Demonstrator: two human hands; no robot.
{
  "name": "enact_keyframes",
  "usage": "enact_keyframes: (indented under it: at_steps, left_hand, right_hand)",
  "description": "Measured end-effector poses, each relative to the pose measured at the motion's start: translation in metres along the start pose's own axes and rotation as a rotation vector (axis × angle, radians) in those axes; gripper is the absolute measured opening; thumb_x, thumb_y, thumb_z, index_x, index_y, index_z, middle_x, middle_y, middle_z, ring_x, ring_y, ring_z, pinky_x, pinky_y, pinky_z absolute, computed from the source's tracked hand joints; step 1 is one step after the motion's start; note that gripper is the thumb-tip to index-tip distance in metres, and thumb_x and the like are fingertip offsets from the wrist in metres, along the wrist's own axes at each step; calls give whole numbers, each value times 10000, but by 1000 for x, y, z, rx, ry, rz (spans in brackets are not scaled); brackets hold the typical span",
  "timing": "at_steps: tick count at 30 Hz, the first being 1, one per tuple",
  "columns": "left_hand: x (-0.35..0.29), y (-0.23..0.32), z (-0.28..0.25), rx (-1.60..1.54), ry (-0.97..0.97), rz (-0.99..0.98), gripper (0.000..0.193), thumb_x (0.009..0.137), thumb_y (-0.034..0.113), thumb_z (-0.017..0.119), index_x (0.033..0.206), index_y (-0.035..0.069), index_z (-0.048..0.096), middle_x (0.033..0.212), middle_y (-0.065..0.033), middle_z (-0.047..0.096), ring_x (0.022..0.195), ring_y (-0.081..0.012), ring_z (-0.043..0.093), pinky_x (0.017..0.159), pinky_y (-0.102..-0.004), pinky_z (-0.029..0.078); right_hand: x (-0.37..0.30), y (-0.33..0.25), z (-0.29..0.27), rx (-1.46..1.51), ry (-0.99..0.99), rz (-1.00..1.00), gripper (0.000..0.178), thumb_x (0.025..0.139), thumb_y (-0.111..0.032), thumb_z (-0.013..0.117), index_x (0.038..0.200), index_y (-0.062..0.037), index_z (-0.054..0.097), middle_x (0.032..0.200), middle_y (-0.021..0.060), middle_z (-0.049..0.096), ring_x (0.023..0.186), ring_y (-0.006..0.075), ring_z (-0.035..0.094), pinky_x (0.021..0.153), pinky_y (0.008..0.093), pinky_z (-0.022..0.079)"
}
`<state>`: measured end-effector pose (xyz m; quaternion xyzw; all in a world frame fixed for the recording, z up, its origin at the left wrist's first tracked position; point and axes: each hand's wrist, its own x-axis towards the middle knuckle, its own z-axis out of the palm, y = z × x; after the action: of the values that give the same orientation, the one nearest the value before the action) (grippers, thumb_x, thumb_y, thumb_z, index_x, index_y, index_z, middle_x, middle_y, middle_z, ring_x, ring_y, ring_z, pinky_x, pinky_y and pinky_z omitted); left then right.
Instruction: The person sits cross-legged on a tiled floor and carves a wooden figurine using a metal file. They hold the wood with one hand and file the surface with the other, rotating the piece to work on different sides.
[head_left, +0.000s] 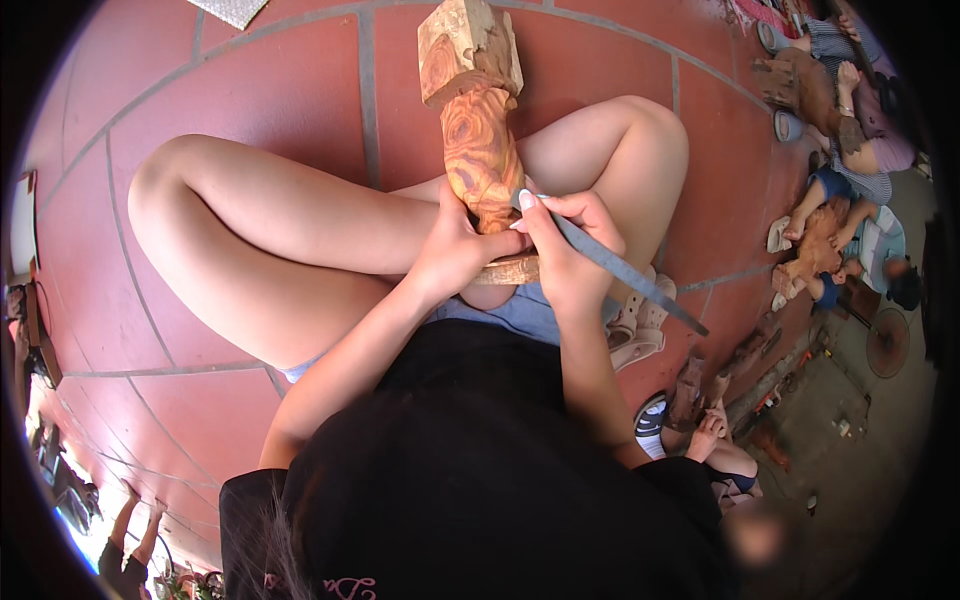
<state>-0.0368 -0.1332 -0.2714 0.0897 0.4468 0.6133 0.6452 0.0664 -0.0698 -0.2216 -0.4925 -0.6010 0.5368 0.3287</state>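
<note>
A carved wooden piece (478,135) rests between my crossed legs, its near end in my lap. Its far end is a rough square block, its middle is rounded with swirling orange-brown grain, and a flat round base faces me. My left hand (455,250) wraps around the narrow lower part, thumb toward the right. In my right hand (573,245) is a long flat grey metal chisel (630,272), gripped like a pen. Its tip end meets the wood near my right fingertips; the exact cutting edge is hidden. The other end slants out to the lower right.
Red floor tiles (270,90) surround me. Light-coloured clogs (640,325) sit beside my right leg. Several people with wooden pieces sit along the right side, and a round fan (887,342) stands beyond them. Another person (130,545) is at the lower left.
</note>
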Motion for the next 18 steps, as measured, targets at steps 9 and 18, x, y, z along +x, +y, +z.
enact_keyframes:
  at_steps: [9,18]
  left_hand:
    - [-10,-3,-2,35,35,-14,771,736,-65,690,1343,-10,217,1201,-132,492,1125,-209,523,950,-335,450]
    - [-11,6,-2,44,30,-24,776,732,-68,690,1344,4,219,1223,-131,480,1128,-206,521,953,-335,451]
  right_hand:
    - [-10,0,3,44,-20,34,86,833,21,679,836,39,595,759,70,665,699,79,639,620,213,522]
    - [-13,-3,4,-42,5,-37,99,832,17,683,808,39,590,746,31,649,672,32,581,591,195,485]
